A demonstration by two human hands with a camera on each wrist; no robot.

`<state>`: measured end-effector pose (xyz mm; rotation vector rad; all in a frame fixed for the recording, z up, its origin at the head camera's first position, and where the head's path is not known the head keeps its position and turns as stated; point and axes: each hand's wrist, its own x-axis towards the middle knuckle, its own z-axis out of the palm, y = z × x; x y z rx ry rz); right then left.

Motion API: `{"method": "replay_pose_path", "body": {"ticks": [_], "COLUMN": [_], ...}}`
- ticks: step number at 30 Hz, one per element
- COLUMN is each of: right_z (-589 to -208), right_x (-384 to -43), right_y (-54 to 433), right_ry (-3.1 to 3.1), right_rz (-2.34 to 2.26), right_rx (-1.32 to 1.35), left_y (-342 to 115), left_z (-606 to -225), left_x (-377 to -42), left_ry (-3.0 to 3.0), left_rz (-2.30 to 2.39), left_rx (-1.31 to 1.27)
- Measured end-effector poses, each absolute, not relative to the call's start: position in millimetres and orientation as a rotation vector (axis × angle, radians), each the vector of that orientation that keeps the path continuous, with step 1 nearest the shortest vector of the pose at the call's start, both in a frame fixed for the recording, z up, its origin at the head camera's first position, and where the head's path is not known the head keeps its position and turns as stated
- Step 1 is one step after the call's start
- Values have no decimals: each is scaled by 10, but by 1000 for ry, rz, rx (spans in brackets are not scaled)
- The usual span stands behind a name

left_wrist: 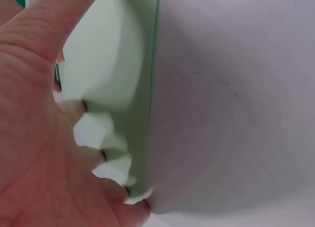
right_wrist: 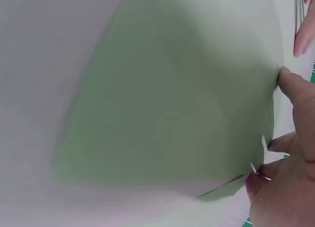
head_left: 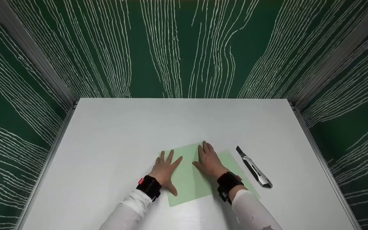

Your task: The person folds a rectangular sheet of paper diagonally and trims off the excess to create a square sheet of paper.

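Observation:
Light green paper (head_left: 188, 183) lies on the white table under both hands. My left hand (head_left: 164, 172) rests at its left side with fingers spread and thumb stretched toward the near edge; in the left wrist view the fingertips touch down by the paper's edge (left_wrist: 142, 113). On the right, my right hand (head_left: 210, 162) presses with extended fingers near the far edge, its thumb pointing left. Another green stretch (head_left: 230, 159) shows beyond this hand, at a different angle. The right wrist view shows fingertips along an edge of the green paper (right_wrist: 162, 123).
A utility knife (head_left: 255, 168) with a silver and black handle lies right of the paper, its dark blade toward the back. The white table (head_left: 123, 124) is bordered by green walls (head_left: 203, 64) with white wavy lines.

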<state>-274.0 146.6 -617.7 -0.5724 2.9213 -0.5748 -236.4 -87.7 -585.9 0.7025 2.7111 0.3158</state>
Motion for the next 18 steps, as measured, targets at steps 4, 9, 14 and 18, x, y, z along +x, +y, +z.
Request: {"method": "replay_pose_path", "body": {"ticks": [4,9,14,18], "right_z": [-6185,-6244,-6296,-6276], "right_x": [-2698,-2646,-2579,-2532], "right_y": [1459,1431,1380,1370], "right_ry": [2937,3086,3258,3237], "right_rz": [-544,-370,-269,-370], "right_rx": [-580,-639,-742,-756], "left_y": [-859,-821,-781,-772], "left_z": [-5835,-5815,-5806,-5816], "left_x": [-2349,-2334,-2288,-2262], "left_ry": [2718,2717,2737,2711], "left_rz": [264,199,144,209], "left_rx": [610,560,562,670]}}
